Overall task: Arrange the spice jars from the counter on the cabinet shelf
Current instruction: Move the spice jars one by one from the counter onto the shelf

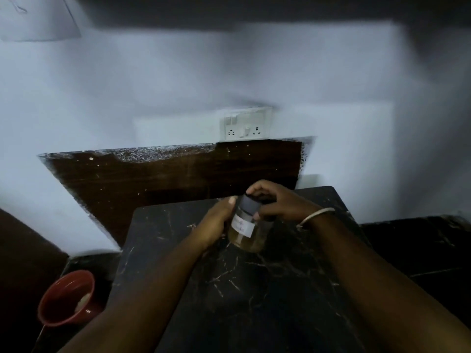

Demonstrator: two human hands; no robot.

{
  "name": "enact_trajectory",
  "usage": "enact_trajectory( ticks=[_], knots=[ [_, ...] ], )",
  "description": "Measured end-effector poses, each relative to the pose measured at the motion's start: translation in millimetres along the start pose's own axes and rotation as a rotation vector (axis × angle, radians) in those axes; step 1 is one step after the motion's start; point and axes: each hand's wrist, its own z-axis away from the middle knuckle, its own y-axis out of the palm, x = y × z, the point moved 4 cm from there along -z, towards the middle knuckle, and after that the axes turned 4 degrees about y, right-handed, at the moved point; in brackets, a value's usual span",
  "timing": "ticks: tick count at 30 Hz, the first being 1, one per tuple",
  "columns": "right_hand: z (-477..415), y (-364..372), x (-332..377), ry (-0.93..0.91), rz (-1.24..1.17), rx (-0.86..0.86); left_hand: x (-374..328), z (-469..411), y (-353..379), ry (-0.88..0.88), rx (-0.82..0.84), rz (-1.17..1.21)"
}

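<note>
A clear spice jar [248,231] with brown powder, a white label and a black lid stands tilted on the black marble counter [229,289]. My left hand [214,222] wraps the jar's left side. My right hand [275,202], with a metal bangle at the wrist, grips the black lid from above and behind. Both hands hold the same jar. The underside of a dark cabinet [254,11] runs along the top of the view; its shelf is hidden.
A red bucket [67,299] sits low at the left, below the counter edge. A white socket plate [246,127] is on the pale wall above a dark wooden backsplash [165,179]. A lower dark counter [420,245] extends to the right.
</note>
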Motion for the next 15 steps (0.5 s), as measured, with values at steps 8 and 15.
enact_trajectory(
  ticks=[8, 15],
  knots=[
    [53.5, -17.1, 109.3, -0.421, -0.330, -0.154, -101.6, 18.2, 50.6, 0.122, 0.158, 0.494],
    [86.8, -19.5, 146.5, -0.556, -0.368, -0.464, -148.9, 36.8, 74.9, 0.184, 0.157, 0.539]
  ],
)
